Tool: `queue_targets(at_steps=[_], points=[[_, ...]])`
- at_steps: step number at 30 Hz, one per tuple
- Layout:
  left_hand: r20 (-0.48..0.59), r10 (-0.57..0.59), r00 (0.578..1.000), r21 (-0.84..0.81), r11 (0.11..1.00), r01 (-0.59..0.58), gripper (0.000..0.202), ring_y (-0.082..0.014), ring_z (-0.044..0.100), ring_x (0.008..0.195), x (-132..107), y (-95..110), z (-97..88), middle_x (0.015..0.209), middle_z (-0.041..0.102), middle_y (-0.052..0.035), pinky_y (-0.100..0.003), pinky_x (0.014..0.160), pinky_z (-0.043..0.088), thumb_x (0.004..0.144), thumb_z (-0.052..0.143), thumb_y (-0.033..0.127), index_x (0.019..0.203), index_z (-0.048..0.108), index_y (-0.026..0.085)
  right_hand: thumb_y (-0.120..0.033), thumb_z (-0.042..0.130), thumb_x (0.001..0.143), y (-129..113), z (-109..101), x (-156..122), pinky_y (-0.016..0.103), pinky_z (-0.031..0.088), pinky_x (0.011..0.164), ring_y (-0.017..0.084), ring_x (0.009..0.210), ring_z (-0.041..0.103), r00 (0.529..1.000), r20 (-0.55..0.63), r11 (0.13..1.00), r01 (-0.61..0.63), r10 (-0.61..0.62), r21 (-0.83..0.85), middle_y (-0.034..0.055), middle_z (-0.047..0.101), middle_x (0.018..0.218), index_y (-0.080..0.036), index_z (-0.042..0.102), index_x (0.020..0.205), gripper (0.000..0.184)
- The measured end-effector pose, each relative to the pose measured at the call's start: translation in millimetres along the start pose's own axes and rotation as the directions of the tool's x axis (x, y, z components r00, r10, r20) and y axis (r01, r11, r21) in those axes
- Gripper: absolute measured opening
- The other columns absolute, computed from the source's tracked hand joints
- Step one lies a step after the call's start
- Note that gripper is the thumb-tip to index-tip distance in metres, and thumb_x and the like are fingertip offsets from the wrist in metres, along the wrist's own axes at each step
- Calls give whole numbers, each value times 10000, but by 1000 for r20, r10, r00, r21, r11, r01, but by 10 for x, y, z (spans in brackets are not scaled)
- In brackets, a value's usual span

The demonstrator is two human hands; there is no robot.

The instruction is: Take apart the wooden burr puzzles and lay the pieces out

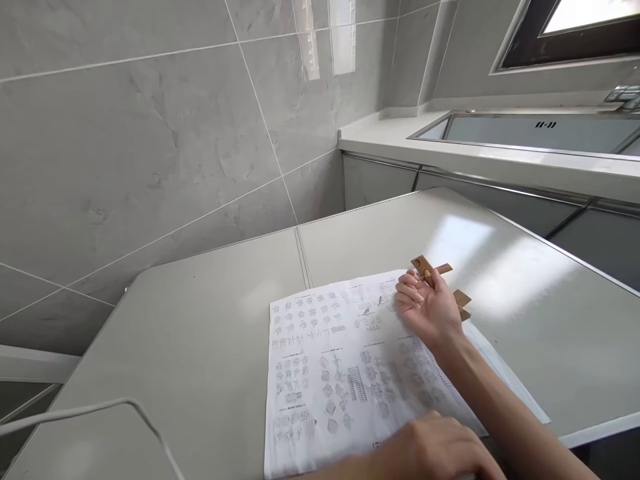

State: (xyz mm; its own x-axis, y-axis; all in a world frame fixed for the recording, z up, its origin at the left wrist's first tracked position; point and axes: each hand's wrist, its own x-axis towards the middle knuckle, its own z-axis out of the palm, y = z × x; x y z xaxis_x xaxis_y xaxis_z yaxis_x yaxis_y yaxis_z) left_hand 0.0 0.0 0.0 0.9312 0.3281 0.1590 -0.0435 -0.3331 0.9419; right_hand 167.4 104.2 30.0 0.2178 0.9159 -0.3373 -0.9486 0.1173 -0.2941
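My right hand (425, 303) is turned palm up above the top right part of a large printed sheet. Its thumb and fingers pinch flat brown pieces (420, 265) with dark marks, crossing one another; whether they are card or thin wood I cannot tell. More brown pieces (463, 301) show behind the wrist, partly hidden by it. The white paper sheet (325, 333) is creased and carries rows of small line drawings and text. Low in the view, my left hand (440, 443) is over the sheet's near edge, blurred, its fingers cut off by the frame.
The sheet lies on a glossy pale table (200, 347) with a seam across it. A white cable (125, 401) hangs at lower left. Behind stands a grey tiled wall (150, 133). A counter (375, 137) with a sink (500, 130) and faucet (625, 95) runs along the right.
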Motion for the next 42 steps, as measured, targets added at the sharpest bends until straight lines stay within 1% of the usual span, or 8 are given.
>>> queue_targets(at_steps=[9,14,16,21,28,31,36,42], points=[[-396,-282,874,-251,949,192,462,-182,656,818,-310,358,-910,838,683,-57,-318,830,534,1105,493,547,852,633,188,-308,628,1020,213,33,2,183,356,418,67,438,386,988,149,971,8,28,-238,-68,481,629,-210,553,828,228],[-756,-342,558,-248,939,238,375,-201,614,954,-458,152,-1295,972,633,-47,-337,925,506,1083,537,574,966,617,227,-427,620,1039,446,159,-54,192,341,462,77,458,364,869,345,845,-140,355,-516,-60,467,570,-201,547,732,388],[-808,-313,499,-228,947,225,373,-235,620,1160,-510,52,-1416,1187,651,-83,-373,1039,494,1038,615,604,1166,621,254,-444,602,1035,517,191,-30,205,329,453,83,446,347,775,386,776,-203,500,-598,-57,457,536,-200,540,693,424],[-727,-262,635,-274,958,81,901,-355,401,1567,-620,-165,-1580,1668,427,-176,-534,1248,378,858,800,703,1560,403,300,-461,606,976,635,182,99,219,266,373,83,364,295,522,397,616,-355,755,-703,-69,407,455,-216,509,625,439],[-515,-306,801,-373,921,112,1099,-443,431,1548,-692,-187,-1639,1597,553,-167,-620,1293,310,638,993,628,1570,508,306,-515,612,899,760,45,126,221,237,303,79,288,279,269,379,464,-478,885,-745,-66,401,383,-237,458,546,475],[-528,-332,781,-379,916,133,1073,-442,528,1463,-706,-178,-1656,1516,617,-166,-618,1249,376,633,1008,583,1545,525,286,-557,575,979,762,39,79,213,275,342,73,316,314,312,354,468,-477,882,-744,-68,443,436,-217,508,620,499],[-624,-331,708,-293,939,180,982,-420,570,1412,-707,-131,-1667,1436,661,-158,-588,1229,413,649,991,535,1476,549,244,-608,566,1068,674,143,15,205,323,432,65,430,428,585,265,487,-262,766,-833,-52,540,621,-194,559,800,494],[-683,-197,703,-11,966,259,932,-387,624,1329,-733,-91,-1660,1412,647,-143,-547,1154,498,643,979,386,1452,535,257,-630,622,1040,651,189,-25,208,328,428,81,454,463,683,243,434,-119,688,-893,-66,533,628,-221,506,830,474]])
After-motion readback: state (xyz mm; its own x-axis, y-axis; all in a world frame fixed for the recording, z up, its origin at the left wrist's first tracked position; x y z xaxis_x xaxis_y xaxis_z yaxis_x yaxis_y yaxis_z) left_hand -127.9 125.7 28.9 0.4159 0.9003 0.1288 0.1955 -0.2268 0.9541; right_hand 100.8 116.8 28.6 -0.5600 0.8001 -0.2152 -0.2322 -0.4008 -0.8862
